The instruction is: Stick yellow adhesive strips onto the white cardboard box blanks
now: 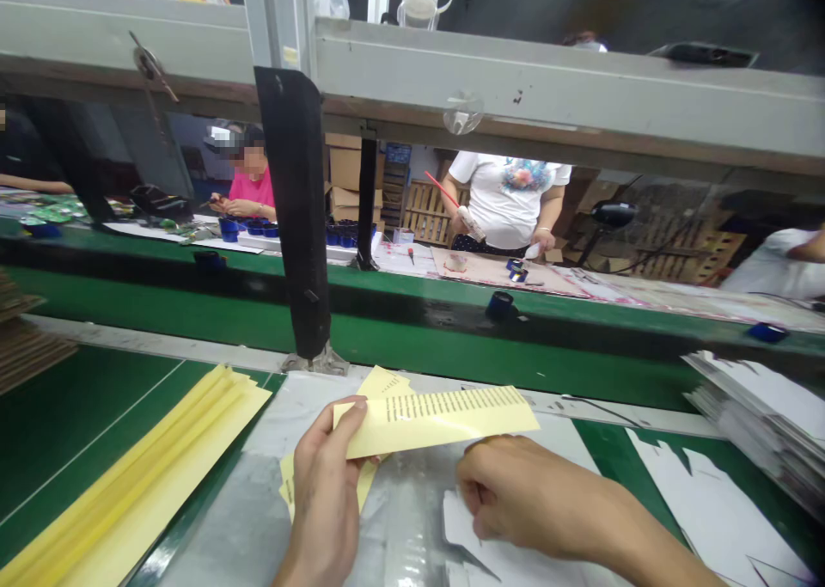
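Observation:
My left hand [328, 484] grips the left end of a pale yellow label sheet [444, 417], thumb on top. Rows of small dark print run along the strip's upper part, too small to read. Beneath it, more yellow label sheets [385, 381] lie crossed on the grey work surface. My right hand [509, 492] is closed, its fingers curled inward just below the sheet's right end. Whatever its fingertips hold, if anything, is hidden. Under that hand lies a white flat carton [459, 527], partly covered by it.
Long yellow sheets [148, 475] lie at left. Folded white cartons [773, 424] are stacked at right. A black-wrapped post [296, 217] rises ahead, below a shelf. Past it, a green conveyor belt [412, 338] carries blue parts [499, 305]; co-workers are on the far side.

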Action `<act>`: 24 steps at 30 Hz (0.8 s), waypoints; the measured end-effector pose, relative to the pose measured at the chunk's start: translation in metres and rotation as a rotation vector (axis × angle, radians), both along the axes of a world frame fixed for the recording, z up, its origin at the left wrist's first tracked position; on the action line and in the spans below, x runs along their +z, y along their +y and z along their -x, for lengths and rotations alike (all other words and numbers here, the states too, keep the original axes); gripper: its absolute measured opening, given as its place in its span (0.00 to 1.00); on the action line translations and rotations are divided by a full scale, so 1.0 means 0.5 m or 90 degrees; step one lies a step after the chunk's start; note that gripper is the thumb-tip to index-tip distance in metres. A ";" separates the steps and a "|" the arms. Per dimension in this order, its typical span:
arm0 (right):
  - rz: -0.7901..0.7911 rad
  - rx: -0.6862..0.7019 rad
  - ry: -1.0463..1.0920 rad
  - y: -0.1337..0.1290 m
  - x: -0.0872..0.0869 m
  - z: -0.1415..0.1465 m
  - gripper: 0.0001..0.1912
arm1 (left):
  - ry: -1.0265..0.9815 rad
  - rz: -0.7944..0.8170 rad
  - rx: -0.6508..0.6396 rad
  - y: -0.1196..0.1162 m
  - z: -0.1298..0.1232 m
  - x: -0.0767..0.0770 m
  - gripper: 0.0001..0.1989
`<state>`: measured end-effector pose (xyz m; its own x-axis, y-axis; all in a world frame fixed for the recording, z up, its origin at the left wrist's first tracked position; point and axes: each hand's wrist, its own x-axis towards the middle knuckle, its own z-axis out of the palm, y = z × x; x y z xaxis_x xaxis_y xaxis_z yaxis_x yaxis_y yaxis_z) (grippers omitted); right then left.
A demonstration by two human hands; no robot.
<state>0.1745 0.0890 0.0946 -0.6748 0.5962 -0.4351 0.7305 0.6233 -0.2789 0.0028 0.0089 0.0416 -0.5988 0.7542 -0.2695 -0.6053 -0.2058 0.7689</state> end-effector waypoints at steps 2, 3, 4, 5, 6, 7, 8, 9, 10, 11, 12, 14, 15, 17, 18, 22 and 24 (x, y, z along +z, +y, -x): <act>0.005 -0.017 0.005 0.000 -0.006 -0.002 0.05 | -0.002 -0.001 -0.002 -0.001 0.000 0.001 0.10; 0.000 -0.028 0.012 -0.001 -0.008 -0.004 0.06 | 0.000 -0.002 -0.003 -0.001 -0.001 0.002 0.10; -0.011 -0.036 0.019 -0.002 -0.008 -0.006 0.08 | 0.003 -0.001 -0.002 -0.002 0.000 0.002 0.10; -0.019 -0.042 0.030 -0.004 -0.008 -0.009 0.10 | 0.007 0.001 -0.002 -0.003 0.000 0.001 0.09; -0.023 -0.049 0.047 -0.005 -0.007 -0.011 0.11 | 0.009 0.003 -0.003 -0.003 0.000 0.001 0.09; -0.020 -0.056 0.068 -0.005 -0.006 -0.014 0.13 | 0.012 0.005 -0.006 -0.003 0.001 0.000 0.09; -0.012 -0.064 0.091 -0.005 -0.006 -0.017 0.15 | 0.012 0.006 -0.009 -0.003 0.001 -0.001 0.09; 0.001 -0.076 0.111 -0.003 -0.005 -0.019 0.17 | 0.011 0.006 -0.010 -0.003 0.001 -0.002 0.09; 0.015 -0.093 0.124 -0.001 -0.006 -0.022 0.20 | 0.009 0.007 -0.012 -0.003 0.001 -0.002 0.10; 0.031 -0.107 0.130 0.002 -0.007 -0.024 0.21 | 0.008 0.007 -0.013 -0.002 0.001 -0.002 0.10; 0.045 -0.116 0.130 0.005 -0.008 -0.026 0.21 | 0.006 0.007 -0.013 -0.001 0.001 -0.002 0.10; 0.061 -0.120 0.133 0.011 -0.011 -0.029 0.19 | 0.002 0.010 -0.011 0.000 0.001 0.000 0.10; 0.060 -0.115 0.140 0.013 -0.013 -0.031 0.17 | 0.000 0.010 -0.009 0.001 0.001 0.001 0.11; 0.042 -0.098 0.162 0.015 -0.018 -0.032 0.14 | -0.004 0.006 -0.002 0.001 0.001 0.003 0.11; 0.030 -0.092 0.174 0.015 -0.021 -0.033 0.13 | -0.006 0.005 -0.002 0.001 0.000 0.004 0.11; -0.040 -0.075 0.220 0.006 -0.033 -0.047 0.15 | -0.006 0.014 0.003 0.000 0.001 0.006 0.13; -0.087 -0.088 0.234 -0.001 -0.037 -0.067 0.15 | -0.005 0.021 0.005 0.000 0.002 0.004 0.14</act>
